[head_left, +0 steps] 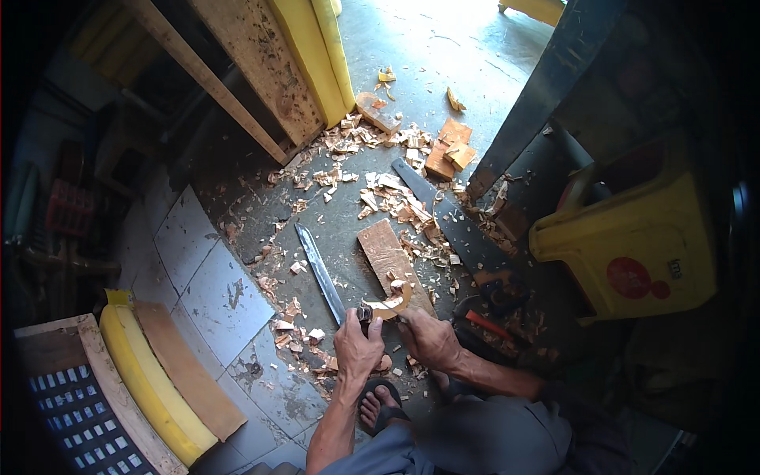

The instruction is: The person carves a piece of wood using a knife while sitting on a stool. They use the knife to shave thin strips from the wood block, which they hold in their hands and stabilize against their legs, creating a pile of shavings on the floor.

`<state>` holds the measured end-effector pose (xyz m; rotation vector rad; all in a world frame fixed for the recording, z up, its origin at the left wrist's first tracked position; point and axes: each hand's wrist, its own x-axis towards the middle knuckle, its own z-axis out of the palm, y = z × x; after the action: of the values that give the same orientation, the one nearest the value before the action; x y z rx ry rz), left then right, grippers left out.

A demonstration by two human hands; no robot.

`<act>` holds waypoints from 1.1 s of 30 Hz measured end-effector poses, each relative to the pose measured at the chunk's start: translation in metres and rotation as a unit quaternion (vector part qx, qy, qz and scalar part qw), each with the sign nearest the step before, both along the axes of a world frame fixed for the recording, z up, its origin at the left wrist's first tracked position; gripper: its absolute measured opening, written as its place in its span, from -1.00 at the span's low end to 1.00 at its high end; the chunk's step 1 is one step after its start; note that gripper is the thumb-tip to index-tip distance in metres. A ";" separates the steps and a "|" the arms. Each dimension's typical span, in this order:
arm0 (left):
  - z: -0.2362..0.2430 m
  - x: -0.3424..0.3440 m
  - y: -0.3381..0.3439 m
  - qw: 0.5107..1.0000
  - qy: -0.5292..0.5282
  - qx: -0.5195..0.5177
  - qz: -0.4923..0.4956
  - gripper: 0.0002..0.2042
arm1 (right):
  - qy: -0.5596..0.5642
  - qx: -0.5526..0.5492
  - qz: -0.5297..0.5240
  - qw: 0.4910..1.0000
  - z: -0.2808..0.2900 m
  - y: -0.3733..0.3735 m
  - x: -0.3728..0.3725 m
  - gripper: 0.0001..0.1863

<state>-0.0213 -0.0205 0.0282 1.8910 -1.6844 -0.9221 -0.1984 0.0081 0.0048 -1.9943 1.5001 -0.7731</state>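
Note:
A long narrow steel blade (320, 271) points up and left from my left hand (359, 348), whose fingers are closed at its lower end. Beside the left thumb is a dark ring (364, 314), right by a curved piece of pale wood (389, 306). My right hand (430, 339) is closed at the other end of this curved wood. Whether ring, wood and blade are joined I cannot tell. Just beyond my hands, a flat wooden block (385, 252) lies on the floor among shavings.
A handsaw (443, 214) lies right of the block, near a red-orange handle (488, 325). Wood shavings (348, 142) and offcuts (450, 149) litter the floor. A yellow plastic container (633, 245) stands right, a dark post (546, 95) behind it. White tiles (226, 285) and a crate (87, 404) are left.

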 end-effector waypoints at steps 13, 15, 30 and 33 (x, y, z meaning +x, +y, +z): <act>0.005 -0.010 -0.002 0.998 -0.028 -0.042 -0.027 -0.71 | 0.008 0.048 -0.015 0.999 0.000 -0.002 -0.007 -0.84; 0.007 -0.010 0.001 0.999 -0.030 -0.012 -0.025 -0.71 | -0.115 -0.037 -0.008 0.993 0.000 -0.003 -0.009 -0.82; 0.001 -0.017 0.001 0.996 -0.045 -0.068 -0.043 -0.70 | 0.069 0.067 -0.002 0.995 -0.019 -0.006 -0.019 -0.84; 0.005 -0.020 -0.002 0.997 -0.047 -0.042 -0.036 -0.71 | 0.043 0.035 0.001 0.998 -0.021 -0.007 -0.021 -0.86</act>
<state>-0.0414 -0.0228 0.0328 1.8551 -1.8283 -0.7870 -0.2193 0.0015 -0.0165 -1.9990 1.5523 -0.6333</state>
